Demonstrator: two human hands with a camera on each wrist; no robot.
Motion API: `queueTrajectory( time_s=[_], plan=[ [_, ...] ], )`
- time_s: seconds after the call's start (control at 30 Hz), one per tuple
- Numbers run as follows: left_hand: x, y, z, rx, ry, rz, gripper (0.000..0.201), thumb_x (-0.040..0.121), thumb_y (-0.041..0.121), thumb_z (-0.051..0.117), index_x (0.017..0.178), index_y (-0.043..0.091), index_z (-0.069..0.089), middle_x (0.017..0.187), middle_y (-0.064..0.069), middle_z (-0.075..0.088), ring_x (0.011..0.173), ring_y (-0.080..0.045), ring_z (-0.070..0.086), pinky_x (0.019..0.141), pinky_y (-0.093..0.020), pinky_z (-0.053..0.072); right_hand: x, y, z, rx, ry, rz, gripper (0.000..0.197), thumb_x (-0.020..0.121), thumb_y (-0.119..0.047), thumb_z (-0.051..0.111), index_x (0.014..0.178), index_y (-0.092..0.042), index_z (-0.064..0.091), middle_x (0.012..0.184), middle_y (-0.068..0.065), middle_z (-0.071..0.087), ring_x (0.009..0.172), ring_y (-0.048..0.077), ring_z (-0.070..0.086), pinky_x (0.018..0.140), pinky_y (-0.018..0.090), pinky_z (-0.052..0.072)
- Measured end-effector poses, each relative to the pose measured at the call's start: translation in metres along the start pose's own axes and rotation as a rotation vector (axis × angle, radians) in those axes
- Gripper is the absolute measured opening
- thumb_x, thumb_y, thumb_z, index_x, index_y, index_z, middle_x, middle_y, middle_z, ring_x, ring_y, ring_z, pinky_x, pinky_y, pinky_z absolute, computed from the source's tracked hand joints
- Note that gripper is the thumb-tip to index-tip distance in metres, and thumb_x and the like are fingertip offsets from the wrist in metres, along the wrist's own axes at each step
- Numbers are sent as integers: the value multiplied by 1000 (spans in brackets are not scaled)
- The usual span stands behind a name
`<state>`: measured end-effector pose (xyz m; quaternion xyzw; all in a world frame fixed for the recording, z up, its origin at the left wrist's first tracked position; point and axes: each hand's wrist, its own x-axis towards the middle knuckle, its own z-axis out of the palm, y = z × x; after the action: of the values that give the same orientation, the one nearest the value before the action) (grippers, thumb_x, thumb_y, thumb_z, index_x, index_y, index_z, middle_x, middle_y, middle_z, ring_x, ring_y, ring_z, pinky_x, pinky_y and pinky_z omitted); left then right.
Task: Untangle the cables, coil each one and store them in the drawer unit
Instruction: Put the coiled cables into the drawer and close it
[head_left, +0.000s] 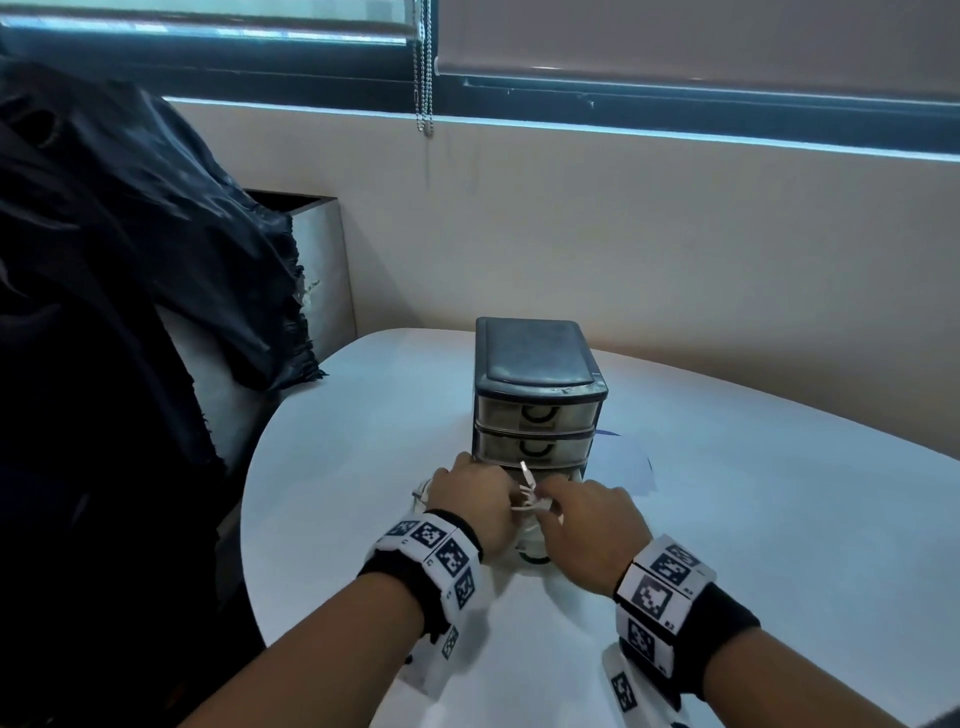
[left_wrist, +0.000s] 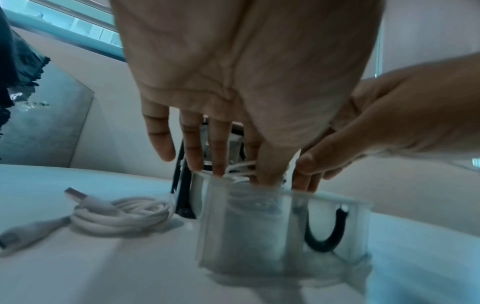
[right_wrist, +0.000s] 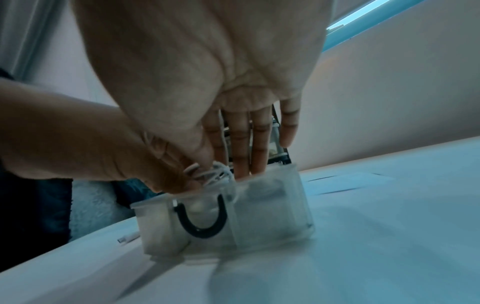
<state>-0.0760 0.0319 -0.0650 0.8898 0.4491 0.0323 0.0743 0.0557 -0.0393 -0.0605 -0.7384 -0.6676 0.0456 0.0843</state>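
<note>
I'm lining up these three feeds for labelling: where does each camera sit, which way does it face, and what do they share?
Head: worn on the head, looking forward and down at the drawer unit; both forearms show.
Left wrist: under the left hand, looking along its fingers into the open drawer; a coiled white cable lies beside.
Right wrist: under the right hand, facing the same drawer.
Shared: both wrist views show the drawer's black handle.

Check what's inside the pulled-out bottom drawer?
The drawer holds a white cable, with fingers of the left hand and right hand reaching in on it. The frosted walls and the hands hide how neatly it is coiled and whether anything lies beneath.
</note>
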Motion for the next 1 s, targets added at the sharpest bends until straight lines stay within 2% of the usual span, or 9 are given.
queueTrajectory(
  time_s=[0.17,0.27,0.37,0.47,0.53,0.63,0.73,0.87,1.0],
  plan=[
    [1,-11,8,-229,-76,30,29,78,29,70,106,30,73,116,4,66,106,-20,61,87,-28,49,-3,3,4,-26,-65,-95,33,100,-40,34,114,-28,61,112,-5,68,105,20,60,90,35,44],
    [-5,-22,4,-433,100,-36,20,83,24,69,102,29,73,115,8,65,99,-13,62,87,-27,50,-3,-4,4,39,-69,-163,33,101,-41,36,115,-27,62,112,0,66,105,20,58,87,33,45],
    [-7,-44,1,-386,218,-157,17,92,21,58,100,28,70,116,4,64,101,-17,61,89,-32,49,2,-12,7,43,-181,-180,36,101,-44,36,101,-20,63,104,3,66,97,23,60,80,32,46],
    [-10,-65,2,-171,-5,-230,38,89,38,61,127,34,58,139,-1,51,128,-25,44,100,-41,44,13,-10,14,77,-267,-80,42,99,-50,37,98,-17,62,101,4,65,95,25,61,84,36,50],
    [-14,-71,8,-128,-165,-232,57,83,48,69,136,36,52,147,-3,45,134,-29,41,105,-43,43,20,-8,15,84,-258,-65,38,98,-49,39,89,-19,59,104,4,65,98,25,61,84,35,49],
    [-14,-75,14,-165,-91,-238,35,82,38,74,112,22,68,120,-7,63,111,-27,58,86,-32,49,23,-9,14,94,-196,-70,29,96,-47,45,98,-24,62,110,1,67,101,22,61,84,34,48],
    [-21,-81,14,-280,-58,-249,22,83,30,75,98,16,69,109,-7,63,103,-25,59,75,-25,39,16,-12,11,86,-166,-81,35,95,-48,48,118,-26,63,112,-5,68,103,17,62,89,34,49],
    [-34,-83,-1,-535,24,-249,15,83,36,76,88,25,69,109,-2,62,98,-17,58,76,-23,38,10,-6,4,193,-24,-117,25,95,-44,51,102,-26,68,97,-9,70,92,14,64,82,33,51],
    [-31,-40,-18,-579,81,-76,17,81,37,78,90,26,70,108,2,62,99,-14,59,82,-26,45,8,4,-1,256,140,-32,18,93,-35,53,87,-25,68,83,-9,70,80,17,63,73,35,53]
  ],
)
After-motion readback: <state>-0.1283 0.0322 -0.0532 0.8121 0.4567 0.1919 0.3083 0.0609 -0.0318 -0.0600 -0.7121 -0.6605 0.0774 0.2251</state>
